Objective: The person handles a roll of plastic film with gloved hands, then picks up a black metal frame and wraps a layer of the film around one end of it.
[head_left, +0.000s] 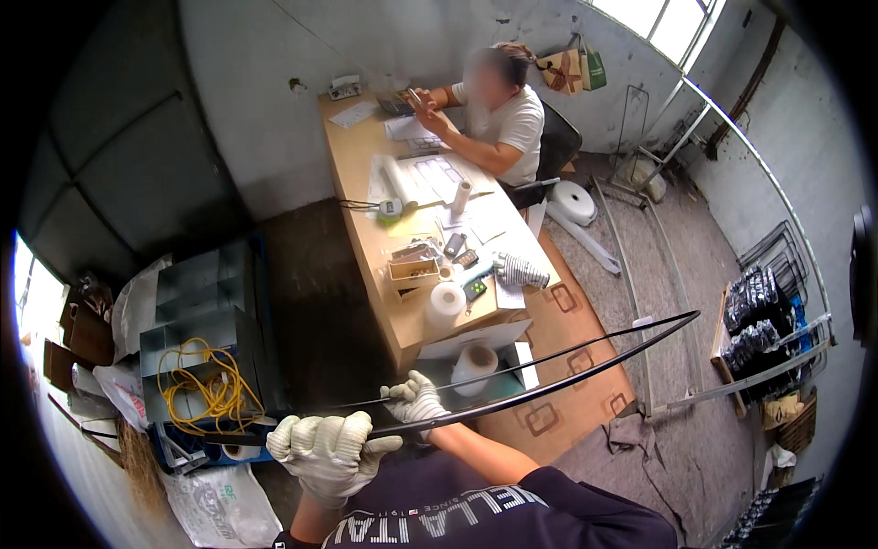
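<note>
A long, narrow black frame point(585, 374), like a bent rod with two sides meeting at a point on the right, stretches across in front of me. My left hand point(329, 453), in a pale work glove, is closed round its thicker near side towards the left end. A little further off, my right hand point(416, 403), gloved too, has its fingers curled at the thinner far side. The thicker side passes over my right wrist. A small white tag point(643, 322) shows on the thin side near the pointed end.
A wooden desk point(377, 274) ahead carries papers, rolls, a tape measure and a striped glove. Beyond it a person point(517, 128) sits holding a phone. Grey metal bins point(197, 284) with a yellow cord point(210, 393) stand left. At right is a metal rack point(750, 389) with black-wrapped bundles.
</note>
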Demonstrator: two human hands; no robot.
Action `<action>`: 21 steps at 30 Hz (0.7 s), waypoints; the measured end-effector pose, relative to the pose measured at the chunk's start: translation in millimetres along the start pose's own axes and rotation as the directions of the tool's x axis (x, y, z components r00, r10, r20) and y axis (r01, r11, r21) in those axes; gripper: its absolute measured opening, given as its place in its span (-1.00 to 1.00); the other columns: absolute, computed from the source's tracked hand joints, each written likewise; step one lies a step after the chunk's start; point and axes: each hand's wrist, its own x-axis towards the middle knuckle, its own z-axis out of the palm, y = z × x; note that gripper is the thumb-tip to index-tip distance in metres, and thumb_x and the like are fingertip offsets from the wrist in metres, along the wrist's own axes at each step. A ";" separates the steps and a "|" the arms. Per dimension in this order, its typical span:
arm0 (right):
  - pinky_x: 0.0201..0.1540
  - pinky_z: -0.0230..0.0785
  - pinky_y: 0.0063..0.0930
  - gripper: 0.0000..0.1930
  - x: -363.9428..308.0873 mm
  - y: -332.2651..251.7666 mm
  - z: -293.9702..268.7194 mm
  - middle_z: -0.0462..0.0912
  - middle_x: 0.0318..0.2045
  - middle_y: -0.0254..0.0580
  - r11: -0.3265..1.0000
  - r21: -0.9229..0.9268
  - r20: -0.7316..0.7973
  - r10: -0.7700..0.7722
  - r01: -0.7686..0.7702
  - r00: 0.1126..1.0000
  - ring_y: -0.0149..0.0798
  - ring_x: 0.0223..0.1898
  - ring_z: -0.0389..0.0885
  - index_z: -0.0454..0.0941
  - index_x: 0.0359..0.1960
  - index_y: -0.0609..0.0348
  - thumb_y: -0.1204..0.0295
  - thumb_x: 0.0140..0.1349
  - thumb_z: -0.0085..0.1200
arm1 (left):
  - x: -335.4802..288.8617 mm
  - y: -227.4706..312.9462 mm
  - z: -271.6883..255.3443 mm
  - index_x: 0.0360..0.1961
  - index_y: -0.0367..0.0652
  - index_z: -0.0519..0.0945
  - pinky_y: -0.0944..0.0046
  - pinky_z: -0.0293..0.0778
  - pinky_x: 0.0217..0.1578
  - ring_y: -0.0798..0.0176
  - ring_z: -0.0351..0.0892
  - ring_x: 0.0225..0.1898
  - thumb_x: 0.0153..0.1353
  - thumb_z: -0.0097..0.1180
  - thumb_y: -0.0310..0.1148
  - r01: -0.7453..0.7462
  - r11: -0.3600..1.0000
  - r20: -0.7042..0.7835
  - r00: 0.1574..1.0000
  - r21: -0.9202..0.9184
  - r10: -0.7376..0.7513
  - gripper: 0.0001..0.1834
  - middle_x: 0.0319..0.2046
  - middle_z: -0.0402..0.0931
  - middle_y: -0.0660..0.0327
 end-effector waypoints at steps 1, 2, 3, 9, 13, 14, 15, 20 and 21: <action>-0.26 0.44 -0.09 -0.53 0.2 -0.4 -1.6 0.04 -0.90 -0.33 1.000 -0.002 0.007 0.009 -0.009 1.000 -0.27 -0.78 0.17 0.01 -0.82 -0.02 0.36 0.18 -0.05 | 0.1 0.1 0.0 -0.59 0.18 0.45 0.18 0.15 -0.19 0.31 0.29 -0.43 -0.04 0.04 0.23 -0.004 1.000 -0.009 1.000 0.003 0.004 -0.61 -0.65 0.26 0.43; -0.26 0.44 -0.09 -0.54 -0.1 0.3 -4.3 0.05 -0.91 -0.33 1.000 0.006 0.039 0.015 -0.015 0.999 -0.28 -0.78 0.17 0.02 -0.83 -0.03 0.36 0.17 -0.04 | 1.2 0.1 0.3 -0.59 0.18 0.45 0.18 0.15 -0.20 0.31 0.29 -0.43 -0.04 0.04 0.23 -0.008 1.000 -0.018 1.000 0.006 0.008 -0.61 -0.65 0.27 0.43; -0.26 0.44 -0.09 -0.54 0.5 0.6 -5.8 0.05 -0.91 -0.33 1.000 0.005 0.021 0.010 -0.010 1.000 -0.28 -0.78 0.17 0.03 -0.83 -0.03 0.36 0.17 -0.04 | 1.2 0.1 0.4 -0.59 0.18 0.45 0.18 0.15 -0.20 0.31 0.29 -0.43 -0.04 0.04 0.23 -0.012 1.000 -0.028 1.000 0.010 0.012 -0.61 -0.65 0.27 0.43; -0.28 0.44 -0.10 -0.55 -2.4 2.3 -3.0 0.06 -0.92 -0.33 1.000 0.020 0.004 0.001 -0.001 1.000 -0.27 -0.79 0.17 0.04 -0.83 -0.03 0.36 0.17 -0.05 | -1.4 1.4 -0.3 -0.60 0.18 0.45 0.17 0.16 -0.21 0.30 0.29 -0.44 -0.03 0.03 0.23 -0.025 1.000 -0.033 0.999 0.012 0.025 -0.61 -0.65 0.27 0.43; -0.29 0.44 -0.10 -0.55 -3.6 2.2 -2.3 0.05 -0.92 -0.33 1.000 0.026 0.010 0.000 0.000 1.000 -0.27 -0.79 0.16 0.04 -0.83 -0.03 0.36 0.18 -0.06 | -1.5 2.7 -1.1 -0.60 0.18 0.45 0.17 0.16 -0.21 0.30 0.29 -0.45 -0.03 0.02 0.24 -0.040 0.999 -0.043 0.998 0.027 0.041 -0.61 -0.65 0.27 0.42; -0.30 0.44 -0.10 -0.55 -4.8 2.1 -1.8 0.05 -0.92 -0.33 1.000 0.031 0.014 0.003 -0.004 1.000 -0.27 -0.79 0.15 0.04 -0.83 -0.03 0.36 0.18 -0.06 | -0.1 3.2 -2.5 -0.60 0.17 0.44 0.18 0.16 -0.22 0.29 0.29 -0.45 -0.03 0.03 0.23 -0.050 0.998 -0.046 0.998 0.031 0.052 -0.61 -0.65 0.26 0.42; -0.30 0.44 -0.10 -0.55 -5.6 1.6 -0.4 0.05 -0.92 -0.33 1.000 0.019 -0.006 -0.008 0.008 1.000 -0.28 -0.79 0.15 0.04 -0.83 -0.03 0.36 0.18 -0.06 | 1.5 3.8 -3.7 -0.60 0.17 0.44 0.18 0.17 -0.22 0.29 0.29 -0.46 -0.03 0.03 0.23 -0.061 0.997 -0.049 0.997 0.036 0.063 -0.61 -0.65 0.26 0.41; -0.33 0.42 -0.09 -0.54 -10.7 0.9 17.7 0.03 -0.92 -0.36 0.999 0.004 -0.070 -0.035 0.036 0.997 -0.28 -0.83 0.09 0.02 -0.83 -0.05 0.33 0.19 -0.08 | 10.4 4.6 -17.9 -0.47 0.14 0.54 0.23 0.18 -0.29 0.36 0.28 -0.55 -0.01 0.04 0.18 -0.096 0.995 0.012 0.995 -0.008 0.096 -0.63 -0.69 0.22 0.41; -0.33 0.42 -0.09 -0.54 -6.6 0.3 21.5 0.03 -0.92 -0.37 0.999 -0.011 -0.097 -0.048 0.047 0.994 -0.28 -0.84 0.08 0.02 -0.83 -0.06 0.32 0.20 -0.09 | 15.7 5.6 -26.5 -0.43 0.13 0.56 0.23 0.18 -0.30 0.38 0.27 -0.57 -0.01 0.04 0.18 -0.102 0.995 0.029 0.994 -0.024 0.102 -0.62 -0.70 0.22 0.41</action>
